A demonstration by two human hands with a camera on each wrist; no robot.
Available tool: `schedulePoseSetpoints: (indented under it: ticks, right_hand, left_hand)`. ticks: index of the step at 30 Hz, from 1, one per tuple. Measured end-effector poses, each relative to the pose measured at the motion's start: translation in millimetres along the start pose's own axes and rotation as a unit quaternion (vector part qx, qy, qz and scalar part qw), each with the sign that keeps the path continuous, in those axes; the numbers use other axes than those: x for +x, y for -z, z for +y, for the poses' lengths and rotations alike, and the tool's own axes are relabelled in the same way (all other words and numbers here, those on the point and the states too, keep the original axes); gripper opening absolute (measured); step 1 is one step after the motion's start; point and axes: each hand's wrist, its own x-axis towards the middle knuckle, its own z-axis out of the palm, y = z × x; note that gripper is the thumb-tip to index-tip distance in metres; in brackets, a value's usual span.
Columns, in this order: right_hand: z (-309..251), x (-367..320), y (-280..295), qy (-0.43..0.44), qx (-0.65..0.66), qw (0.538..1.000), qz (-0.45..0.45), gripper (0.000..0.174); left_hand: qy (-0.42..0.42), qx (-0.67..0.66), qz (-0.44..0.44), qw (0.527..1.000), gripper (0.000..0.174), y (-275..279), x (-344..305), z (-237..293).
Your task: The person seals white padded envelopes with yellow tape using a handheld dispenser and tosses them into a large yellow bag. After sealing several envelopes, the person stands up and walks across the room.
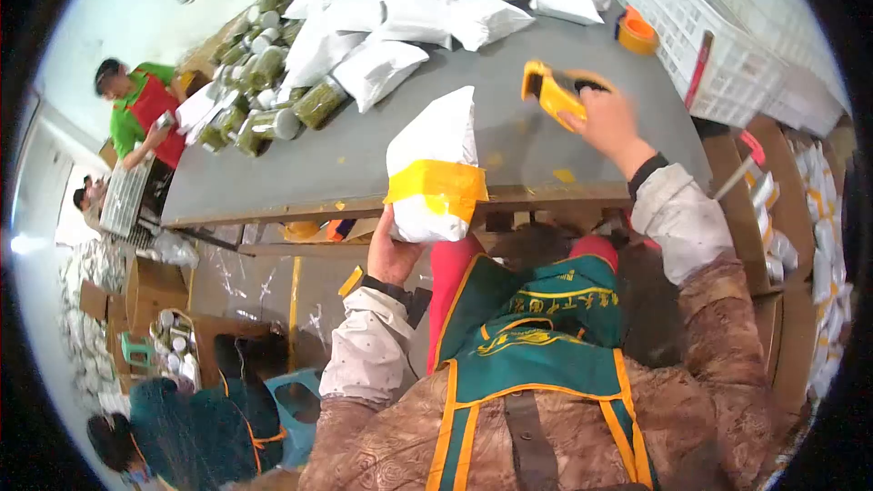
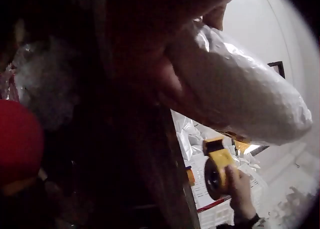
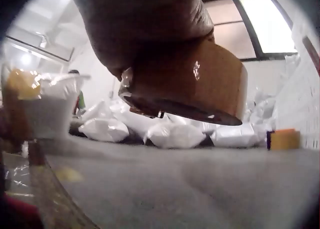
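Observation:
My left hand [image 1: 393, 253] holds a white plastic parcel [image 1: 435, 132] at its lower end, over the table's near edge. A band of yellow tape [image 1: 438, 184] runs around the parcel's middle. In the left wrist view the parcel [image 2: 240, 89] stretches out from the dark hand, whose fingers are partly hidden. To the right, above the tabletop, my right hand [image 1: 611, 127] grips a yellow tape dispenser [image 1: 548, 95], apart from the parcel. The right wrist view shows its tape roll [image 3: 200, 79] close up, beneath the hand.
White parcels [image 1: 409, 14] and jars of green contents [image 1: 264, 73] are heaped at the back of the grey table [image 1: 473, 73]. A tape roll [image 1: 638, 32] lies by the white crates [image 1: 718, 45] at right. One person [image 1: 145, 118] stands at left; another [image 1: 200, 427] is nearby below.

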Motion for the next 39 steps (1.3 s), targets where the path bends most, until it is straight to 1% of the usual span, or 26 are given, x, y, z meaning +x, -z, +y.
schedulePoseSetpoints:
  ticks: [2,5,6,7,8,9,11,12,13,14,15,17,18,19,20,21,23,26,27,29,32,33,35,37,38,39]
  right_hand:
    - [-8,-6,-27,-0.004,-0.061,0.997,0.041,0.054]
    - [-61,-14,-2,0.056,0.197,0.974,0.096,0.056]
    - [-86,-23,16,0.024,0.388,0.921,-0.013,0.058]
    - [-107,-30,24,0.006,0.533,0.827,-0.179,0.062]
    - [-132,-43,26,-0.064,0.671,0.674,-0.301,0.071]
    - [-150,-51,24,-0.036,0.714,0.596,-0.365,0.079]
    - [-167,-60,5,0.050,0.634,0.669,-0.385,0.084]
    - [-174,-63,15,-0.029,0.711,0.563,-0.420,0.078]
    - [-184,-63,5,-0.097,0.726,0.513,-0.448,0.075]
    - [-180,-67,-29,-0.086,0.756,0.431,-0.484,0.070]
    - [-184,-65,-18,-0.089,0.755,0.409,-0.505,0.071]
    - [-193,-70,-21,-0.082,0.754,0.361,-0.542,0.058]
    - [-192,-70,-40,-0.065,0.734,0.384,-0.556,0.056]
    - [-197,-64,-9,-0.042,0.725,0.357,-0.587,0.058]
    - [-199,-60,-29,-0.025,0.713,0.326,-0.620,0.058]
    - [-202,-60,-40,-0.034,0.699,0.315,-0.641,0.057]
    - [-212,-62,-43,0.019,0.682,0.346,-0.644,0.057]
    - [-246,-68,-16,0.140,0.676,0.371,-0.621,0.064]
    - [-264,-74,4,0.198,0.641,0.395,-0.627,0.065]
    - [-288,-85,35,0.298,0.602,0.412,-0.615,0.068]
    - [-326,-90,16,0.441,0.589,0.385,-0.557,0.076]
    - [-333,-90,12,0.487,0.582,0.376,-0.532,0.078]
    - [-332,-74,83,0.434,0.617,0.344,-0.558,0.088]
    - [-339,-22,36,0.523,0.542,0.587,-0.296,0.093]
    - [-343,4,14,0.515,0.471,0.695,-0.173,0.096]
    - [-343,29,-24,0.484,0.420,0.761,-0.099,0.105]
  left_hand:
    - [-0.034,-0.002,0.014,0.999,0.045,3,-10,-2]
    - [-0.137,0.122,0.010,0.983,0.050,4,-34,-8]
    - [-0.144,0.052,0.044,0.987,0.050,-3,-43,-11]
    - [-0.178,0.080,0.044,0.980,0.051,-8,-55,-17]
    - [-0.187,0.074,0.058,0.978,0.050,-28,-69,-19]
    - [-0.204,0.091,0.078,0.972,0.047,-26,-75,-26]
    - [-0.247,0.178,0.166,0.938,0.036,7,-76,-46]
    - [-0.260,0.257,0.213,0.906,0.035,-19,-98,-46]
    - [-0.281,0.286,0.214,0.890,0.037,-10,-105,-51]
    - [-0.272,0.372,0.232,0.857,0.038,-21,-122,-51]
    - [-0.299,0.380,0.242,0.841,0.039,-17,-128,-59]
    - [-0.270,0.311,0.220,0.884,0.048,-7,-142,-71]
    - [-0.206,0.288,0.193,0.915,0.060,5,-151,-79]
    - [-0.215,0.359,0.175,0.891,0.069,7,-159,-82]
    - [-0.257,0.355,0.180,0.881,0.079,15,-158,-93]
    - [-0.328,0.398,0.235,0.824,0.086,-4,-171,-98]
    - [-0.199,0.088,0.283,0.934,0.089,-38,-207,-91]
    - [-0.282,-0.020,0.133,0.950,0.088,-16,-243,-106]
    - [-0.281,-0.073,0.152,0.945,0.082,-27,-266,-105]
    - [-0.286,0.021,0.195,0.938,0.074,8,-274,-117]
    - [-0.337,0.154,0.312,0.875,0.074,-49,-315,-117]
    - [-0.352,0.145,0.314,0.870,0.075,-37,-316,-119]
    - [-0.382,0.113,0.310,0.863,0.076,3,-309,-132]
    - [-0.383,0.090,0.304,0.868,0.075,9,-312,-139]
    - [-0.378,0.074,0.300,0.873,0.075,7,-319,-141]
    - [-0.373,0.062,0.298,0.877,0.076,8,-325,-141]
